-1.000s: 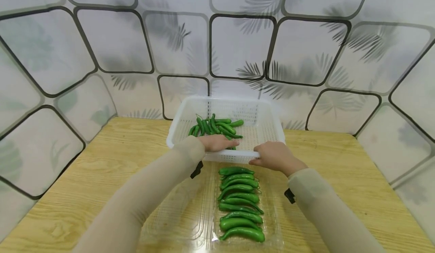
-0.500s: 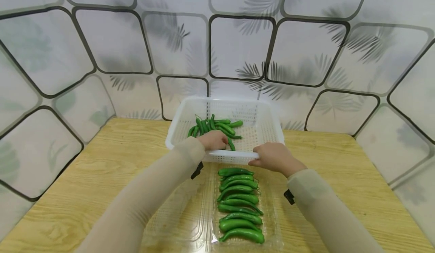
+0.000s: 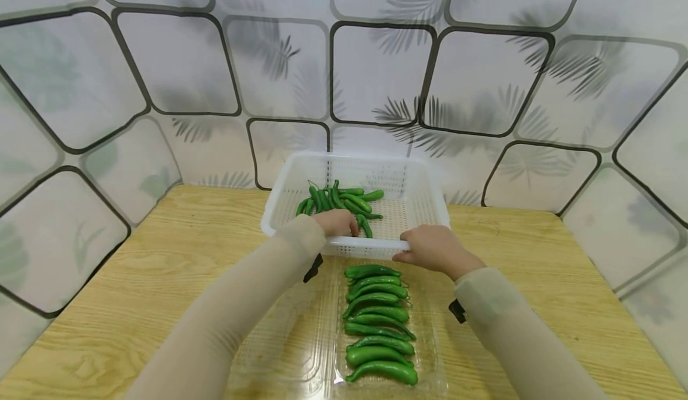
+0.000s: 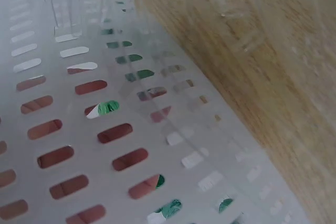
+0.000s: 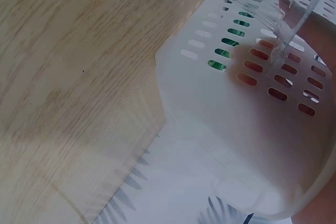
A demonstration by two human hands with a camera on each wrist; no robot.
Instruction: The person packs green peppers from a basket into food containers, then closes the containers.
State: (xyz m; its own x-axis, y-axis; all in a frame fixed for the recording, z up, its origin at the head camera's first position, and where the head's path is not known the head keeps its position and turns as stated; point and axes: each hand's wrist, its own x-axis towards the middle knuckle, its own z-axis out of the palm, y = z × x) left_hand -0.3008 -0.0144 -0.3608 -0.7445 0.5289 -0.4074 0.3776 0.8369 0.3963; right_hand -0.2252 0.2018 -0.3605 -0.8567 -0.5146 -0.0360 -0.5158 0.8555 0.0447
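Note:
A white perforated plastic basket (image 3: 279, 203) stands at the back of the table with green chili peppers (image 3: 344, 197) piled in its left part. My left hand (image 3: 337, 223) reaches over the front rim into it, fingers bent down beside the peppers. Whether it holds one is hidden. Through the slots of the basket wall (image 4: 105, 150) in the left wrist view, bits of the hand and green pepper show. My right hand (image 3: 432, 248) grips the front rim, thumb outside. In the right wrist view, fingers show through the basket's slotted wall (image 5: 210, 103).
In front of the basket lies an open clear plastic clamshell box (image 3: 430, 352). Its right half holds a column of several green chili peppers (image 3: 378, 322) laid crosswise. The wooden table (image 3: 161, 280) meets patterned wall panels (image 3: 381, 71) at the back and sides.
My left hand has bent its fingers down into the basket and drawn slightly left, uncovering peppers near the front wall. My right hand stays on the rim.

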